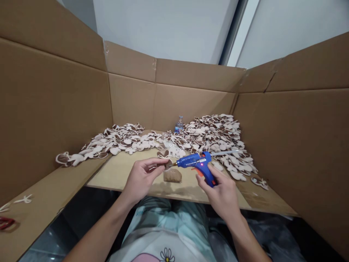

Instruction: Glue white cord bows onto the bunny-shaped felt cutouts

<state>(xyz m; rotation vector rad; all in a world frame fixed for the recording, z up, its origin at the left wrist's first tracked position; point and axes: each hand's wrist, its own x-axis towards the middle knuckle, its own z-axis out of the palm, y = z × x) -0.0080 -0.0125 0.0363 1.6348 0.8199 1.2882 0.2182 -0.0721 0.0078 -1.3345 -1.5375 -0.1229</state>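
My right hand [222, 187] is wrapped round the handle of a blue hot glue gun [200, 163] with an orange trigger and a small red light. A clear glue stick [226, 153] sticks out of its back end. The nozzle points left and meets a small brown and white felt piece [168, 164], which my left hand [144, 176] pinches between thumb and fingers. Whether the nozzle touches the felt I cannot tell. Below the nozzle a brown block-like lump [172, 175] lies on the board [117, 176].
Heaps of white and brown felt shapes lie at the left [122, 140] and right [215, 134]. A water bottle [179, 124] stands between them. Cardboard walls [191, 94] enclose the work surface on three sides. Red-handled scissors [7, 222] appear at the lower left edge.
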